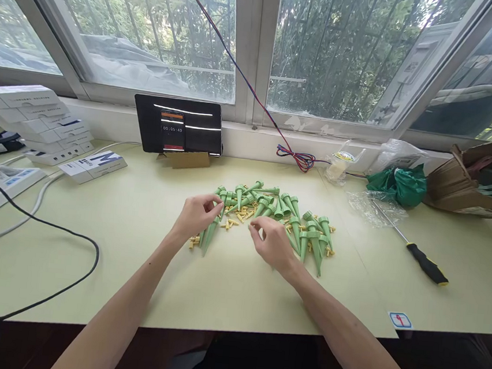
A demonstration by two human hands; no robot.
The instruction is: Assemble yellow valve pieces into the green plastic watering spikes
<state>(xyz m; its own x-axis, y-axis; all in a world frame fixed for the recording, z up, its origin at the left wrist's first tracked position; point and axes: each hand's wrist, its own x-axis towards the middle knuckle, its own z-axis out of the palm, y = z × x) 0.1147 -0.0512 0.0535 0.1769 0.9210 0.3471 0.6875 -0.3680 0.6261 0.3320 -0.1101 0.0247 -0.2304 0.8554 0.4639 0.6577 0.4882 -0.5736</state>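
Green plastic plant watering spikes [265, 207] with ribbed caps lie in a loose heap at the middle of the table. Small yellow plastic fittings [230, 224] are scattered among them. My left hand [198, 213] hovers at the heap's left end, thumb and fingers drawn together. Just below it lies a green spike [209, 239], pointing toward me. On the near side of the heap is my right hand [272, 240], its fingers curled into a pinch beside the yellow fittings. Whatever either pinch holds, if anything, is too small or hidden to name.
At the back stands a tablet [179, 127] showing a timer. White boxes [38, 121] and a power strip [2, 187] are on the left, with a black cable [71, 234] crossing the table. A screwdriver [426, 264], green bag [398, 183] and cardboard box [458, 187] sit right.
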